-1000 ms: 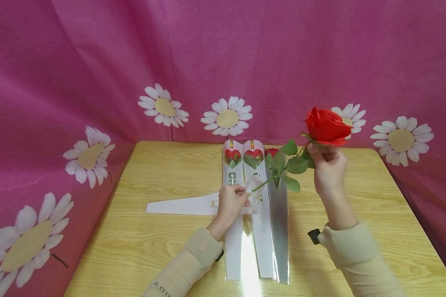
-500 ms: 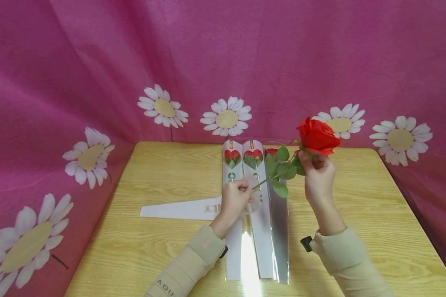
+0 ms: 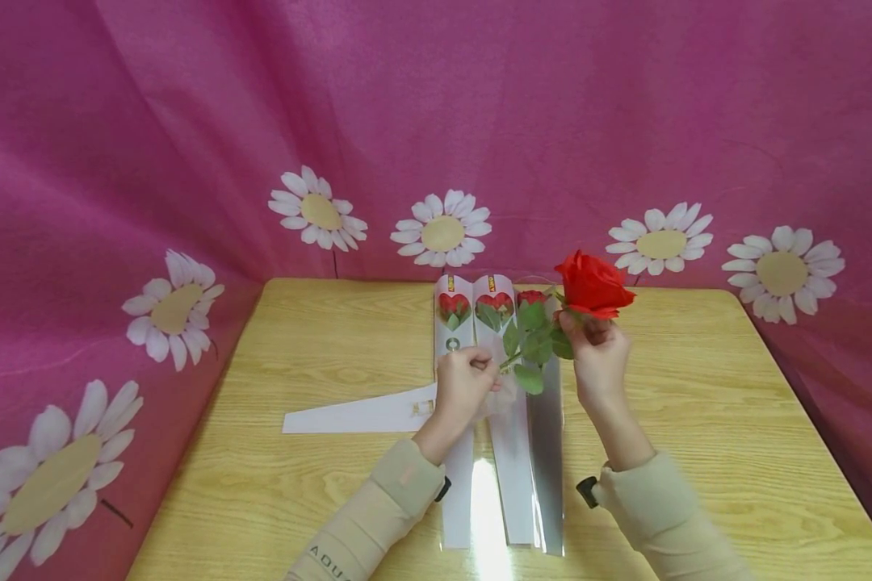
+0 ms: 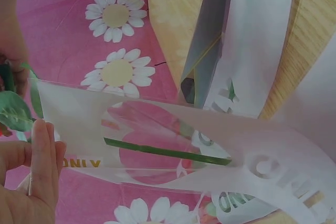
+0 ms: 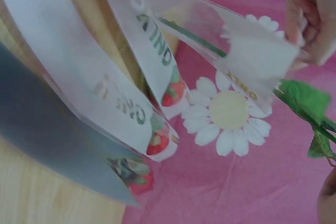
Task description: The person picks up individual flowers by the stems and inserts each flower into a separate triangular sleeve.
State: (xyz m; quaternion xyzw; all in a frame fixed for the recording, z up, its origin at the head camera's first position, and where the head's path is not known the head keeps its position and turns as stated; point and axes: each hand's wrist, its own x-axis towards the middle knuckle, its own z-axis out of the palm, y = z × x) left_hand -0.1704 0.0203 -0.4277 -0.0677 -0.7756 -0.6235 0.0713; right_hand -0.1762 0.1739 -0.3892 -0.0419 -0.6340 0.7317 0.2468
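Note:
My right hand [image 3: 601, 359] holds a red rose [image 3: 593, 284] just below its bloom, leaves hanging toward the left. With its fingertips, my left hand [image 3: 465, 391] pinches the mouth of a white-and-clear flower sleeve [image 3: 359, 411], marked ONLY. In the left wrist view, the green stem [image 4: 168, 151] runs inside this sleeve [image 4: 79, 111], past its clear heart-shaped window. The leaves [image 4: 16, 111] are outside the mouth, beside the left fingers [image 4: 44, 156]. The right wrist view shows the stem [image 5: 194, 39] within the sleeve too; the bloom is out of that view.
Two white sleeves with roses, one left [image 3: 454, 484] and one right [image 3: 512, 484], lie side by side on the wooden table [image 3: 698, 387]. A grey sleeve [image 3: 547, 452] with a rose lies to their right. A pink daisy-print cloth [image 3: 552, 121] surrounds the table.
My right hand has brought the rose left and lower, toward the left hand. The leaves are nearer the sleeve's mouth. My left hand has shifted slightly right and still pinches the sleeve.

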